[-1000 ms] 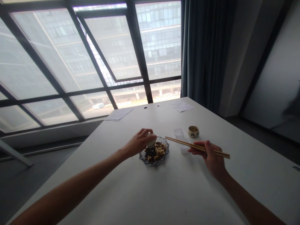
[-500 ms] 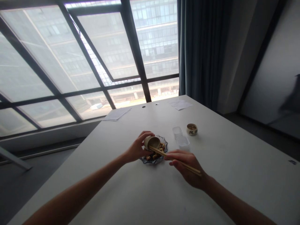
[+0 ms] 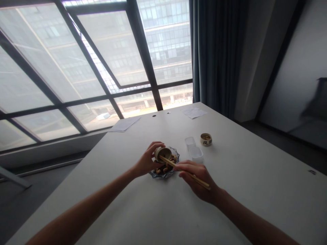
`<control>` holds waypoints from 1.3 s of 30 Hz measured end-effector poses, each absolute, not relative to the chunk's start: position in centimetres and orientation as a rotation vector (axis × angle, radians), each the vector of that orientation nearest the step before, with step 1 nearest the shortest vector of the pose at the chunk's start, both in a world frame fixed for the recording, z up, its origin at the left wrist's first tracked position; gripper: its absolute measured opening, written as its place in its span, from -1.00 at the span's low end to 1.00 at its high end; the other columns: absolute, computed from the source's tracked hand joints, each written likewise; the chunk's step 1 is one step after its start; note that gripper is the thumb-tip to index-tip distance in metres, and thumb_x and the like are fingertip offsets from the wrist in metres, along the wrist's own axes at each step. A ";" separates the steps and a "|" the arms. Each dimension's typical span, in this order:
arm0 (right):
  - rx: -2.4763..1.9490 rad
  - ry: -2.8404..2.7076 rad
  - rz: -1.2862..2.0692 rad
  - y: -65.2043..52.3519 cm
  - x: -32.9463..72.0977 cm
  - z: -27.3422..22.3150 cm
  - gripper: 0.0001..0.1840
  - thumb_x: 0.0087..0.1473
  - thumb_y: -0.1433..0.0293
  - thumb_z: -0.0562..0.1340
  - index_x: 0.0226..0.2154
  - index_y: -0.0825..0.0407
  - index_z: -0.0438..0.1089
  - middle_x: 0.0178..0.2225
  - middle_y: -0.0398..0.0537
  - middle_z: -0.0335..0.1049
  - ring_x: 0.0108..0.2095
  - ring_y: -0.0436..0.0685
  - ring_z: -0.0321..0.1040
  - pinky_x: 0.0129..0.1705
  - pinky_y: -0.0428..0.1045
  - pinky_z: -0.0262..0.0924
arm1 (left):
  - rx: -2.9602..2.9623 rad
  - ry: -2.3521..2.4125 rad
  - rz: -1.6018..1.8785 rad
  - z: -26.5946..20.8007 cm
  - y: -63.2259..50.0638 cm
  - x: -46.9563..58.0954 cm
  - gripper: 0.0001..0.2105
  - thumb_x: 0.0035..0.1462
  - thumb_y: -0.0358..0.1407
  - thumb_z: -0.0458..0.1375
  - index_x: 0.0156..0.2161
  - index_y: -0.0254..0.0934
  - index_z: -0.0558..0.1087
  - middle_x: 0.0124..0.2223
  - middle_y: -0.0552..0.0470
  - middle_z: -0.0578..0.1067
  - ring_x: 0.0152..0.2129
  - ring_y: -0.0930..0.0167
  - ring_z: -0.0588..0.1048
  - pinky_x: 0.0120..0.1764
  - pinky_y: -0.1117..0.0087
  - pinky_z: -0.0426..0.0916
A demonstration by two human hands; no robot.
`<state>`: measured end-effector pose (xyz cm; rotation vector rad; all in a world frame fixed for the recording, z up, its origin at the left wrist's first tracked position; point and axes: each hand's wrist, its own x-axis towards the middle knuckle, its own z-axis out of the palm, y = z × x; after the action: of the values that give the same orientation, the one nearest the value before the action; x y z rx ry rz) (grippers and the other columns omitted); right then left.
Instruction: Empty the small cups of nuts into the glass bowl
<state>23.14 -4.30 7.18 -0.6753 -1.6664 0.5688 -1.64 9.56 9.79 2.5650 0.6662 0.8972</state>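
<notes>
My left hand [image 3: 148, 159] is closed around a small beige cup [image 3: 163, 153], tilted so that its mouth faces me and to the right. Below the cup is a scalloped glass dish [image 3: 176, 154] holding peanuts [image 3: 166, 169] and darker bits. In my right hand [image 3: 195, 177] is a pair of wooden chopsticks [image 3: 185, 171], held together. Their tips reach into the mouth of the cup. One small dark piece shows inside the cup; the rest of its inside is hard to make out.
Two clear plastic containers [image 3: 196, 153] stand to the right of the dish. Behind them is a beige bowl [image 3: 205, 140] with dark characters and some food inside. Papers [image 3: 125, 124] and a crumpled sheet [image 3: 194, 112] lie at the table's far end, by the window.
The view has shifted slightly, moving everything a little left in the picture. The cup stays tilted over the dish, and the chopsticks remain at its mouth with tips a bit deeper.
</notes>
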 end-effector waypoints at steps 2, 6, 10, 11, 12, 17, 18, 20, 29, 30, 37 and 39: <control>-0.675 -1.662 0.592 -4.4 23.2 7.1 -0.73 0.40 0.33 0.23 0.01 0.01 0.61 -0.07 0.07 0.61 -0.08 0.17 0.58 -0.03 0.04 0.47 | 2.655 0.667 0.885 10.2 9.7 -1.7 -0.46 0.19 -0.33 0.35 0.22 -0.13 0.30 0.24 -0.19 0.31 0.12 0.18 0.47 0.00 0.22 0.58; -0.757 -1.422 0.641 -4.8 24.6 6.6 -0.64 0.45 0.25 0.15 -0.13 0.03 0.64 -0.24 0.03 0.67 -0.27 0.15 0.63 -0.27 0.01 0.54 | 2.907 0.665 0.783 11.6 10.7 -2.5 -0.48 0.23 -0.47 0.27 0.25 -0.11 0.36 0.25 -0.17 0.33 0.14 0.19 0.44 0.11 0.18 0.50; -0.898 -1.113 0.539 -4.7 26.9 6.5 -0.57 0.41 0.12 0.20 -0.23 0.07 0.65 -0.39 0.04 0.68 -0.44 0.16 0.63 -0.39 0.01 0.55 | 3.190 0.579 0.560 12.9 12.0 -3.6 -0.40 0.23 -0.65 0.16 0.25 -0.01 0.44 0.25 -0.10 0.41 0.21 0.14 0.37 0.22 0.03 0.38; -0.921 -1.056 0.518 -4.6 27.4 6.6 -0.55 0.38 0.08 0.22 -0.25 0.08 0.65 -0.41 0.06 0.67 -0.45 0.18 0.64 -0.41 0.02 0.55 | 3.246 0.539 0.501 13.0 12.2 -3.8 -0.37 0.23 -0.68 0.14 0.26 0.01 0.43 0.25 -0.08 0.43 0.22 0.15 0.36 0.25 0.00 0.34; -0.932 -1.012 0.507 -4.4 27.9 6.6 -0.54 0.36 0.06 0.25 -0.27 0.09 0.65 -0.42 0.07 0.67 -0.45 0.20 0.64 -0.43 0.03 0.56 | 3.293 0.493 0.442 13.2 12.4 -3.8 -0.35 0.23 -0.70 0.13 0.27 0.04 0.43 0.25 -0.06 0.45 0.23 0.16 0.37 0.27 -0.01 0.30; -0.923 -0.925 0.491 -3.9 28.8 7.0 -0.51 0.31 0.02 0.28 -0.30 0.11 0.65 -0.45 0.09 0.66 -0.44 0.26 0.66 -0.48 0.05 0.56 | 3.406 0.288 0.252 13.4 12.3 -3.0 -0.37 0.28 -0.67 0.17 0.24 0.15 0.46 0.27 0.04 0.49 0.23 0.24 0.43 0.31 0.07 0.27; -0.916 -0.920 0.488 -3.8 28.9 7.0 -0.51 0.31 0.03 0.28 -0.30 0.11 0.65 -0.45 0.09 0.66 -0.44 0.26 0.66 -0.48 0.05 0.56 | 3.408 0.274 0.244 13.4 12.3 -2.9 -0.38 0.29 -0.66 0.18 0.23 0.16 0.47 0.27 0.05 0.49 0.23 0.25 0.44 0.31 0.08 0.27; -0.907 -0.923 0.494 -3.8 29.0 6.9 -0.52 0.31 0.03 0.28 -0.30 0.10 0.65 -0.45 0.09 0.66 -0.43 0.26 0.67 -0.48 0.05 0.56 | 3.399 0.283 0.255 13.6 12.3 -2.8 -0.39 0.29 -0.65 0.19 0.22 0.17 0.47 0.27 0.06 0.50 0.22 0.26 0.45 0.31 0.09 0.27; -0.874 -0.840 0.481 -3.2 30.3 6.9 -0.54 0.31 0.08 0.28 -0.32 0.13 0.65 -0.44 0.09 0.65 -0.46 0.22 0.65 -0.50 0.00 0.53 | 3.003 0.739 0.742 13.0 12.5 -2.8 -0.46 0.17 -0.43 0.35 0.22 -0.07 0.40 0.24 -0.15 0.40 0.12 0.12 0.49 0.11 0.06 0.47; -0.860 -0.803 0.469 -3.0 30.7 7.2 -0.55 0.30 0.10 0.28 -0.33 0.13 0.65 -0.44 0.09 0.65 -0.47 0.21 0.64 -0.51 -0.01 0.51 | 2.917 0.794 0.812 12.9 12.4 -2.2 -0.41 0.15 -0.37 0.39 0.25 -0.12 0.34 0.23 -0.19 0.39 0.09 0.11 0.51 0.05 0.08 0.51; -0.762 -0.442 0.420 -1.4 36.1 8.3 -0.59 0.20 0.15 0.29 -0.39 0.18 0.59 -0.53 0.06 0.61 -0.53 0.14 0.62 -0.60 -0.14 0.39 | 2.502 0.803 0.816 12.4 11.6 8.3 -0.29 0.11 -0.27 0.45 0.29 -0.22 0.25 0.11 -0.17 0.52 -0.17 0.26 0.64 -0.17 0.27 0.58; -0.762 -0.394 0.392 -1.0 37.8 8.1 -0.57 0.22 0.12 0.27 -0.40 0.17 0.56 -0.54 0.03 0.60 -0.54 0.12 0.62 -0.61 -0.17 0.37 | 2.456 0.768 0.750 11.8 11.6 12.3 -0.33 0.13 -0.23 0.46 0.28 -0.26 0.31 0.12 -0.19 0.52 -0.09 0.24 0.61 -0.10 0.24 0.57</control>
<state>37.84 -0.96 8.09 -0.7619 -0.3940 0.3920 12.33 11.60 11.82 2.4565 0.7682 0.7503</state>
